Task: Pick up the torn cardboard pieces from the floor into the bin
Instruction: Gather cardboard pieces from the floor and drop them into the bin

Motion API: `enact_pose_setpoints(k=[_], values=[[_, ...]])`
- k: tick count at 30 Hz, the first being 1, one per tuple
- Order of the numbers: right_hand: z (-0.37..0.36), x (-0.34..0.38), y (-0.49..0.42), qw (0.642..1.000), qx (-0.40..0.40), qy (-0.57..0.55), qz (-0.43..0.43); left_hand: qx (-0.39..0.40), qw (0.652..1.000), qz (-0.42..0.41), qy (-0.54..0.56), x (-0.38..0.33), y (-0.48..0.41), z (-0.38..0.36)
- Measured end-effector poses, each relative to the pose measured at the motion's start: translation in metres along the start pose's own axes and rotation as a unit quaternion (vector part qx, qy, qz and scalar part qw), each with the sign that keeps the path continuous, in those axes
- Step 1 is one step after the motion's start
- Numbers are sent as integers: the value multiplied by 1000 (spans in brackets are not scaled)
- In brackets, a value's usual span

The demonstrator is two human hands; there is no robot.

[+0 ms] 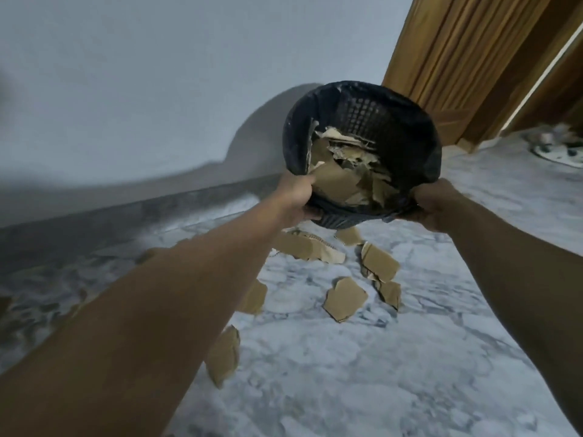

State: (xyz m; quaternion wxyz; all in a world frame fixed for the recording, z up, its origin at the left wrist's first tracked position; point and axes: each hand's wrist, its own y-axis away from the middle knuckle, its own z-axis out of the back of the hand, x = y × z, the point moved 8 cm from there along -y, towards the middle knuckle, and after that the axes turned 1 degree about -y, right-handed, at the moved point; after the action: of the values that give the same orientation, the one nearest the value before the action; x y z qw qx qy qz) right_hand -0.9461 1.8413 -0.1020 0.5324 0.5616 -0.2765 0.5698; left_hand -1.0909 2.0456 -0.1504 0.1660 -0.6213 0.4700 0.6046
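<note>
- Gripped bin [378, 121] at near rim w/ left hand [295, 200] & right hand [437, 205], fingers curled round it.
- Held steeply tipped; could've spilled cardboard pcs [340, 181] from inside bin.

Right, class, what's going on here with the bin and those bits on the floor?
A person holds a black mesh bin up with both hands, the left hand and the right hand gripping its near rim, its mouth tilted toward the camera. Inside it lie torn cardboard pieces. Several more pieces lie scattered on the marble floor below, so the pickup is not finished.
</note>
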Motion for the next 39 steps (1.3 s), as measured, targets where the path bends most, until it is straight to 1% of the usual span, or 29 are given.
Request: enact_pose_setpoints(k=[3, 5, 7, 9, 10, 12, 13, 15, 16, 17, 20, 21, 22, 23, 24, 25, 26, 27, 28, 29, 30, 32, 33, 34, 35, 36, 37, 38, 39], values=[[38, -18, -37, 994, -53, -82, 48, -41, 990, 38, -127, 16, -27, -30], [53, -34, -52, 989, -76, -111, 55, -63, 990, 47, -115, 18, -48, -51], [56, -54, -67, 985, -80, -151, 35, -76, 990, 14, -114, 12, -71, -68], [57, -69, -84, 977, -85, -194, 10, -85, 978, -58, -179, -2, -89, -83], [58, -73, -93, 974, -90, -207, -1, -82, 973, -79, -202, -6, -93, -90], [61, -74, -108, 967, -104, -232, -25, -67, 966, -87, -233, -7, -105, -102], [62, -71, -112, 963, -108, -246, -34, -54, 957, -94, -269, -8, -110, -108], [57, -63, -117, 957, -108, -268, -39, -23, 919, -130, -373, -12, -115, -121], [53, -60, -117, 957, -110, -266, -34, -14, 903, -152, -401, -13, -112, -126], [48, -58, -117, 960, -114, -255, -22, -9, 896, -175, -408, -12, -113, -128], [42, -64, -112, 968, -159, -186, 58, -23, 879, -233, -416, 10, -101, -129], [43, -74, -110, 969, -179, -153, 78, -24, 874, -237, -424, 29, -100, -125], [43, -88, -111, 971, -190, -114, 89, -8, 865, -224, -448, 53, -98, -122], [44, -106, -114, 976, -187, -70, 91, 18, 845, -202, -495, 83, -99, -119], [43, -125, -119, 983, -165, -10, 79, 50, 814, -159, -557, 117, -96, -115], [41, -144, -123, 989, -126, 67, 51, 76, 773, -110, -620, 152, -94, -108], [37, -164, -123, 987, -68, 147, 10, 99, 735, -60, -668, 182, -88, -101], [34, -185, -121, 974, -1, 224, -38, 112, 705, -27, -700, 204, -82, -96], [32, -205, -118, 951, 57, 293, -84, 118, 687, -13, -717, 220, -75, -94], [33, -220, -114, 925, 91, 353, -111, 119, 682, -11, -721, 229, -70, -92], [34, -230, -112, 905, 103, 397, -116, 119, 691, -9, -713, 233, -66, -91], [34, -239, -113, 885, 99, 449, -75, 115, 724, 2, -680, 235, -65, -88], [31, -242, -114, 874, 100, 472, -48, 112, 733, -1, -672, 232, -67, -87], [29, -245, -114, 866, 104, 488, -35, 104, 729, -20, -676, 226, -70, -87], [28, -246, -114, 864, 103, 492, -33, 88, 712, -53, -695, 216, -74, -85], [29, -246, -115, 863, 102, 494, -35, 66, 680, -90, -725, 203, -78, -82], [30, -245, -116, 859, 102, 501, -29, 44, 637, -124, -759, 192, -83, -78], [31, -244, -117, 848, 105, 520, -20, 31, 596, -142, -789, 185, -89, -73], [31, -243, -118, 833, 108, 542, -10, 31, 568, -143, -810, 182, -96, -67]])
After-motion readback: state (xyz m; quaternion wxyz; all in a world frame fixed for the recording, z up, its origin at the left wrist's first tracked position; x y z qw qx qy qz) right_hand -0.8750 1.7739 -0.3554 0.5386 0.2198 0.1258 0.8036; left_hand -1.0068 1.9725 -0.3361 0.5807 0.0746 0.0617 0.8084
